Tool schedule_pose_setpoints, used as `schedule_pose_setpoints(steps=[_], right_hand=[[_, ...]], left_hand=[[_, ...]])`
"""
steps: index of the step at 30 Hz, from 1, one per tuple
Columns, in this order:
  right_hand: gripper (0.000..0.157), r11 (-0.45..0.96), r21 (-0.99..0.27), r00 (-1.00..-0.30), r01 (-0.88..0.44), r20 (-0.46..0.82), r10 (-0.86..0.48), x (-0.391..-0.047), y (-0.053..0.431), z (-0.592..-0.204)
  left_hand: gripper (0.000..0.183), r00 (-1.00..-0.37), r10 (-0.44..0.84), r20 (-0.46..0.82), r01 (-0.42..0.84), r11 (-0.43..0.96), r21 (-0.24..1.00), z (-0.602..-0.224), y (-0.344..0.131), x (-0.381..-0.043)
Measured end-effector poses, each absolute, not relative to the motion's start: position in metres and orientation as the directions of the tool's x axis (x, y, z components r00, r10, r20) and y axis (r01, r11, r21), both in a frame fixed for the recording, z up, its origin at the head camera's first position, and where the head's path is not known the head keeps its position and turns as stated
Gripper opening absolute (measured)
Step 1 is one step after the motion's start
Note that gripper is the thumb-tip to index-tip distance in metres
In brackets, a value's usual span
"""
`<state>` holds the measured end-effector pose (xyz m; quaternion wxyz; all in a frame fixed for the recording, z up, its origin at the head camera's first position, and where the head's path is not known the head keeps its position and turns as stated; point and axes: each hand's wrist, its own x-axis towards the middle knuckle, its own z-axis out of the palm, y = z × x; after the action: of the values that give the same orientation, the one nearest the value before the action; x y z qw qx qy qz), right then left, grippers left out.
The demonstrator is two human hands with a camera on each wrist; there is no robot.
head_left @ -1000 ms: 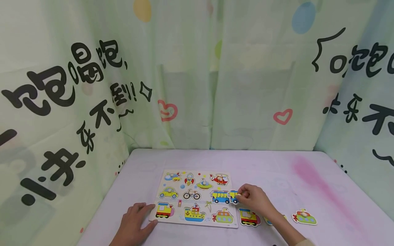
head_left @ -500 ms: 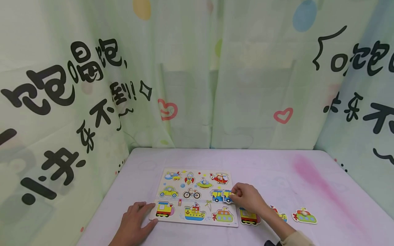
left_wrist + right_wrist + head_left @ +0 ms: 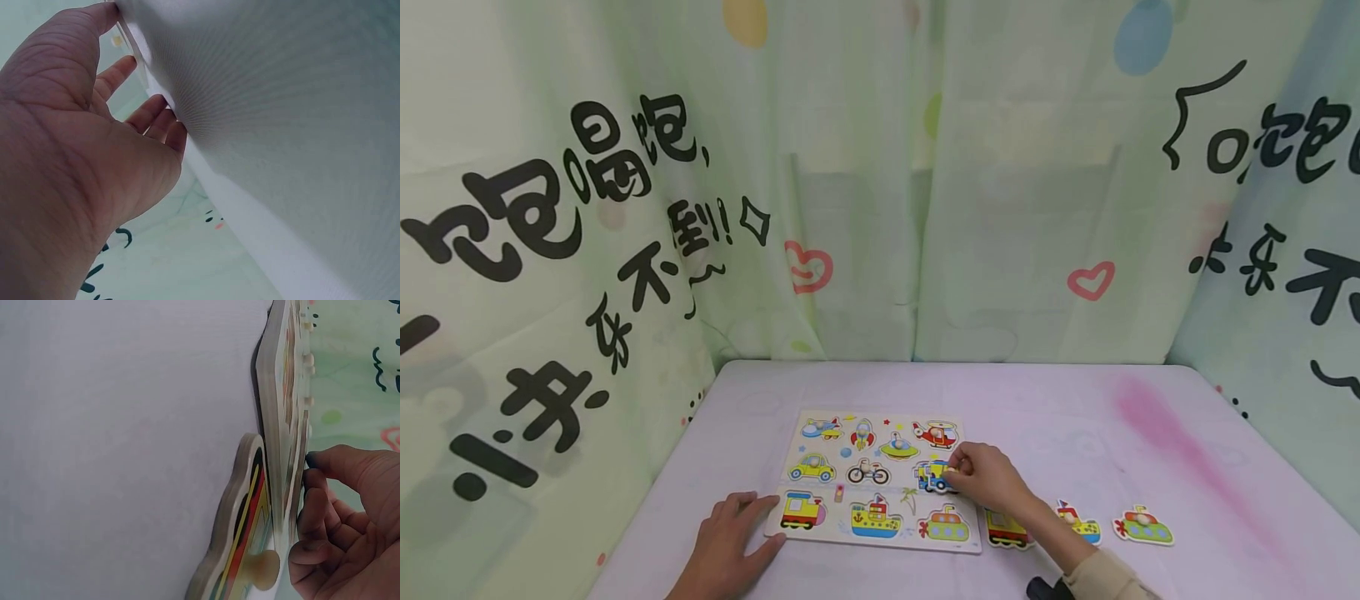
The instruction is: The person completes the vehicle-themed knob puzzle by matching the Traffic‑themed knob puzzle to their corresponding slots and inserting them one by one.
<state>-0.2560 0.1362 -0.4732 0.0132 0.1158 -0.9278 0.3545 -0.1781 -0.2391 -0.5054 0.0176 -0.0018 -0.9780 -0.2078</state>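
Note:
My right hand (image 3: 988, 477) pinches a blue-and-yellow bus puzzle piece (image 3: 936, 477) near its right end. The piece lies over the printed bus at the right of the white puzzle board (image 3: 838, 521); whether it sits in the recess cannot be seen. In the right wrist view, thumb and fingers come together at the board's face, partly hiding the piece. With spread fingers, my left hand (image 3: 726, 542) touches the board's left edge. Just off the board's right side lies a red-and-yellow train piece (image 3: 1006, 530), partly behind my right wrist.
A boat piece (image 3: 1084, 528) and a submarine piece (image 3: 1142, 529) lie on the table to the right, the boat partly behind my forearm. Knobbed vehicle pieces such as the helicopter (image 3: 936, 434) sit in the board's top row. Printed curtains (image 3: 1000, 250) surround the table.
My right hand has carried the bus piece leftward, from the board's right edge onto the printed bus. The boat piece shows more from behind the forearm. My left hand stays put.

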Motion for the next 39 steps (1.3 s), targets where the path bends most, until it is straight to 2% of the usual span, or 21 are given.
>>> schedule_pose_setpoints(steps=[39], right_hand=[[0.016,0.742,-0.636,-0.973,-0.211,0.065,-0.220,-0.264,0.118,-0.482]], left_hand=[[0.058,-1.000,-0.023,-0.011,-0.025,0.915,0.402,-0.504,-0.238,-0.180]])
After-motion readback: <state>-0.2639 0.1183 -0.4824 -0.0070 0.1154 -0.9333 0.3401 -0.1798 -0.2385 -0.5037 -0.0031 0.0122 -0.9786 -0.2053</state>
